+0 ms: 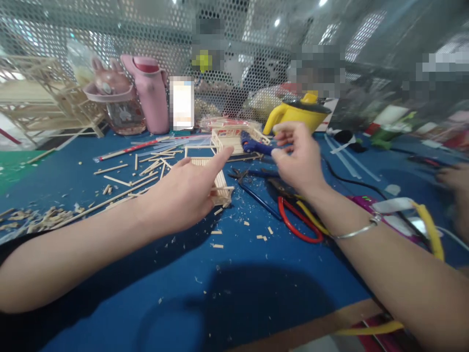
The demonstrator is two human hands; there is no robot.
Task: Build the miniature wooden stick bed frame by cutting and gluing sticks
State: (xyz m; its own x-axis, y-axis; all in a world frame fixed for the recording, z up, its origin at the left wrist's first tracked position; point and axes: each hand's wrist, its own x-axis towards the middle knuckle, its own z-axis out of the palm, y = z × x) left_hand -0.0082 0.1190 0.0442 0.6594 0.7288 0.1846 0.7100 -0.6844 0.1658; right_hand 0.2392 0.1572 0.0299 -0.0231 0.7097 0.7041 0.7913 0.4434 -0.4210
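Left hand (pixel 186 193): open, forefinger extended, over the stick panel (pixel 220 188) at mid-worktop | Right hand (pixel 298 156): thumb and fingertips pinched, contents indiscernible | Blue glue gun (pixel 256 145): just beyond | Red-handled pliers (pixel 293 215): under right wrist.

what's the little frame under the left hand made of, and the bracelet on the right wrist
The small frame looks like raw, unpainted wood: pale matte sticks laid side by side, with matching offcuts scattered around. The bracelet appears to be polished metal, thin, silvery and glinting.
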